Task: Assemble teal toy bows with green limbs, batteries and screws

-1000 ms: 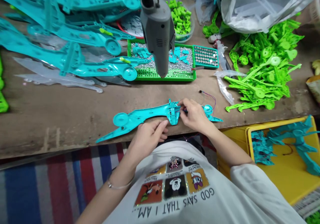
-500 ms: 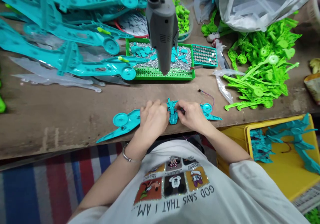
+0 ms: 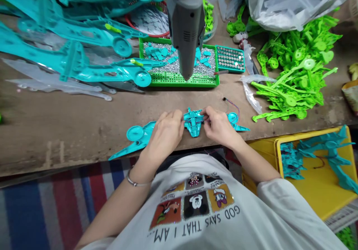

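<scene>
A long teal plastic toy part (image 3: 140, 135) lies along the near edge of the worn wooden bench (image 3: 69, 127). My left hand (image 3: 165, 134) rests over its middle, fingers curled and pressing on it just left of the cross-shaped centre piece (image 3: 193, 121). My right hand (image 3: 219, 127) pinches the same centre piece from the right. Thin red and blue wires (image 3: 233, 104) run from the part's right end, near a round teal hub (image 3: 232, 117).
A grey electric screwdriver (image 3: 186, 26) hangs above a green tray of screws (image 3: 167, 80). A small tray of button cells (image 3: 231, 59) sits beside it. Teal parts (image 3: 69, 48) pile at left, green parts (image 3: 293, 75) at right. A yellow bin (image 3: 321, 190) stands lower right.
My left hand moved up from the bench edge onto the part's middle. Both hands now close in on the centre piece, which has shifted slightly up and away from me.
</scene>
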`<action>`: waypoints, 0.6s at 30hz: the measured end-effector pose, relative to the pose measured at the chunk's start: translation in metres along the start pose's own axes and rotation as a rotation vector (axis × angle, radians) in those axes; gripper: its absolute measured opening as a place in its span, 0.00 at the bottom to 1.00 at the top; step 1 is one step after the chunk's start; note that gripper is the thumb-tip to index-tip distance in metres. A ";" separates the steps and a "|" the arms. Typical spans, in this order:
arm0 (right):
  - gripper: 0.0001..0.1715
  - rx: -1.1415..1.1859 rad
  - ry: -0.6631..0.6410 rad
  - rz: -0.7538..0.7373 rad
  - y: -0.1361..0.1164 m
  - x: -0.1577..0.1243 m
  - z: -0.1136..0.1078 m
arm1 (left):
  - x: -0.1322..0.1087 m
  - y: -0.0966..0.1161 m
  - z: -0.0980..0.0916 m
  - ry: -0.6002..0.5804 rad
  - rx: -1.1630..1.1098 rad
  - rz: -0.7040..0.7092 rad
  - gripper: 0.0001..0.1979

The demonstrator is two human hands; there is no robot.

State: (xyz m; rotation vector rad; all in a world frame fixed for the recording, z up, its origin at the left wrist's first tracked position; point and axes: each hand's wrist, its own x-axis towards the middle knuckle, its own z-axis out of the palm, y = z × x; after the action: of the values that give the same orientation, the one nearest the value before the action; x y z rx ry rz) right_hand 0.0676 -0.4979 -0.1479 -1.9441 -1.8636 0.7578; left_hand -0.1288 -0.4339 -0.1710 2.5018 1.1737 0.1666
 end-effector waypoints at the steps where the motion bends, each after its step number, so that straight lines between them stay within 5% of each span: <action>1: 0.17 0.009 -0.002 0.014 0.001 0.000 -0.001 | -0.003 -0.004 0.001 0.024 -0.035 0.005 0.04; 11: 0.13 -0.103 -0.047 0.025 -0.004 0.006 0.016 | -0.021 -0.025 0.012 0.282 -0.352 0.100 0.06; 18: 0.14 -0.019 0.066 -0.070 0.015 0.004 -0.014 | -0.024 -0.030 0.018 0.406 -0.396 0.038 0.05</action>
State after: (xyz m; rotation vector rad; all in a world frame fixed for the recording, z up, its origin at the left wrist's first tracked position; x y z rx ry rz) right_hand 0.0877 -0.4933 -0.1461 -1.8813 -1.8954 0.6487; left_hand -0.1611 -0.4395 -0.1981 2.1918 1.1031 0.8625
